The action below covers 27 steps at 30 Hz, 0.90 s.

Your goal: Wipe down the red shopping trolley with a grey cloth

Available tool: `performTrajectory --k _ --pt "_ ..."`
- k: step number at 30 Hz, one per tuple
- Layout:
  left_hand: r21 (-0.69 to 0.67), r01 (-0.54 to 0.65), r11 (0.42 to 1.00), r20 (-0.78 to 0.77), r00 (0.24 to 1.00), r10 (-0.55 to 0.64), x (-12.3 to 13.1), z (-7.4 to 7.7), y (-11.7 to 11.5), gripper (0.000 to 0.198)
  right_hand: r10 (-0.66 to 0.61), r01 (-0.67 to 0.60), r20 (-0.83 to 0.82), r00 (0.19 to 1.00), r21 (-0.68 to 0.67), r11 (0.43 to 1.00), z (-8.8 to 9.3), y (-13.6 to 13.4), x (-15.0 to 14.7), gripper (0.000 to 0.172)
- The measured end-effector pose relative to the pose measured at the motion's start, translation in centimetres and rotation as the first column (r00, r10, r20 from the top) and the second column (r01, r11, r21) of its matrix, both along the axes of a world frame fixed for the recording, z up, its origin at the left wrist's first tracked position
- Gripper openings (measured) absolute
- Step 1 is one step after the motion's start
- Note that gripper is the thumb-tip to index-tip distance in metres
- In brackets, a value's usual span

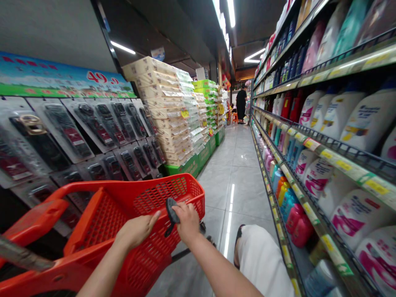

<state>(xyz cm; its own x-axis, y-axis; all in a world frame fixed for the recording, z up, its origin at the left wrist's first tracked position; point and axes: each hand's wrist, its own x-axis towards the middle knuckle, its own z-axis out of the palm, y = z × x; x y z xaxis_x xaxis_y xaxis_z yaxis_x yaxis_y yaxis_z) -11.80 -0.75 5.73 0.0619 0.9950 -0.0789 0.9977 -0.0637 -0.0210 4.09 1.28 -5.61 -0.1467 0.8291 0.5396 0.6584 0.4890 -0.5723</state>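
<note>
My right hand [186, 220] is closed around a small dark grey, flat, rounded item [170, 212] with a black part dangling below it; its exact kind I cannot make out. To its left, my left hand [136, 230] has its thumb and fingers stretched toward the item, a small gap away and holding nothing. Both hands are above the near side of a red plastic shopping cart [145, 258] with perforated walls. What lies on the cart's floor is hidden from this angle.
Packaged belts [108, 123] hang on a rack at the left, with stacked cartons [167, 119] beyond. Shelves of shampoo bottles [349, 111] line the right side. A tiled aisle [244, 177] runs ahead, where a person in black [241, 105] stands. White-clothed legs [262, 260] show below.
</note>
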Motion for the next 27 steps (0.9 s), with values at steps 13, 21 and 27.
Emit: performTrajectory --k 13,21,27 --pt "-0.106 0.017 0.994 -0.040 0.999 -0.022 -0.1 0.0 0.1 0.073 -0.335 0.235 -0.669 0.664 -0.239 0.942 -6.7 8.0 7.5 0.038" --pt "-0.138 0.000 0.990 -0.119 0.993 -0.017 0.5 -0.1 0.0 0.074 -0.365 0.064 -0.718 0.592 -0.410 0.910 -12.2 5.8 6.1 0.014" --pt "-0.164 -0.014 0.986 -0.193 0.981 -0.018 0.9 -0.1 -0.2 0.075 -0.261 0.072 -0.807 0.530 -0.263 0.962 -13.0 7.0 6.9 0.033"
